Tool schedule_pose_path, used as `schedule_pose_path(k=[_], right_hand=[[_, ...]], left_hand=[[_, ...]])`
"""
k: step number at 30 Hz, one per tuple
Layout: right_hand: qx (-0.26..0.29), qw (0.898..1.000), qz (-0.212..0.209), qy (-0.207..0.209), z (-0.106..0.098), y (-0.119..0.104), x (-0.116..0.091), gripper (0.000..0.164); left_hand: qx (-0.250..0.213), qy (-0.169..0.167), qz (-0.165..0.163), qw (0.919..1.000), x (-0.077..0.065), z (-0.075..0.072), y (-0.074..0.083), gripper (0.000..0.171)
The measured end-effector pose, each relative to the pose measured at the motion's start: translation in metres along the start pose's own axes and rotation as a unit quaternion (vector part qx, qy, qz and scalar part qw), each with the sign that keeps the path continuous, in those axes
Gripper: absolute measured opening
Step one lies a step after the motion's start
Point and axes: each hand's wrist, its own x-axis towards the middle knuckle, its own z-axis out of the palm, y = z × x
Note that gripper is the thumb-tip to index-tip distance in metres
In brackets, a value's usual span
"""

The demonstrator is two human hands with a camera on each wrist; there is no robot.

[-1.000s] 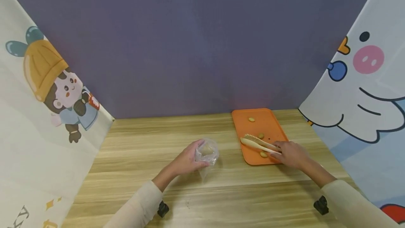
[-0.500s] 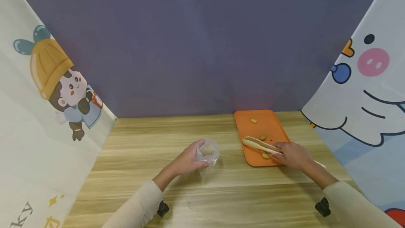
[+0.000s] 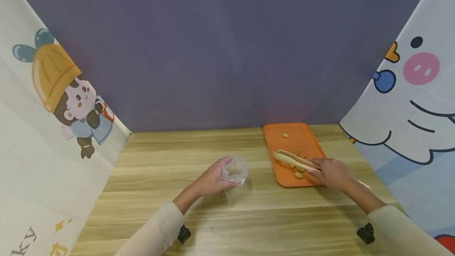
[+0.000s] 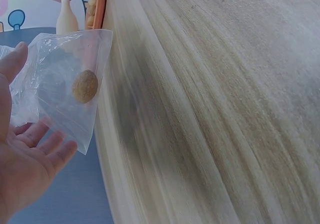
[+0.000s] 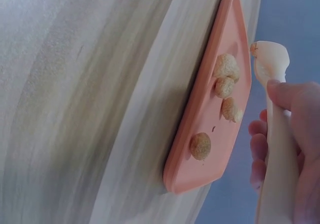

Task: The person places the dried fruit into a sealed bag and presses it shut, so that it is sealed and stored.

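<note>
Because my left hand [image 3: 215, 179] gripped the plastic bag [image 3: 239, 177] around its mouth, it gaped upward; my right hand [image 3: 335, 174] held cream tongs [image 3: 296, 162] over the orange tray [image 3: 302, 139].

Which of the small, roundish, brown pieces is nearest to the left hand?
The brown piece inside the clear plastic bag that the left hand holds. It alone is visibly bagged; the others are at the orange rectangular tray.
</note>
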Motion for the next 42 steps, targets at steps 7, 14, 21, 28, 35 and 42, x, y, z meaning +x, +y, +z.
schedule_pose_path(k=[7, 14, 21, 28, 35, 42], right_hand=[[0.000, 1.000, -0.004, 0.012, -0.002, 0.003, -0.001, 0.037], [0.002, 1.000, -0.004, 0.016, -0.005, 0.003, -0.003, 0.035], [0.006, 0.999, -0.026, 0.033, -0.015, -0.001, -0.002, 0.033], [0.001, 0.998, -0.043, 0.046, -0.024, -0.009, 0.003, 0.034], [0.010, 0.998, -0.041, 0.046, -0.034, -0.019, 0.006, 0.039], [0.023, 0.998, -0.035, 0.043, -0.046, -0.035, 0.009, 0.040]], left_hand=[[-0.011, -0.004, 0.001, 0.9999, 0.001, 0.003, 0.001, 0.094], [-0.005, -0.007, 0.005, 0.9999, 0.002, 0.005, 0.001, 0.094], [-0.008, -0.003, 0.008, 0.9999, 0.003, 0.004, 0.004, 0.092], [-0.008, 0.004, 0.020, 0.9998, 0.006, 0.004, 0.002, 0.091], [-0.011, 0.007, 0.013, 0.9998, 0.006, 0.004, 0.000, 0.091], [-0.012, 0.010, 0.014, 0.9998, 0.007, 0.003, -0.001, 0.092]])
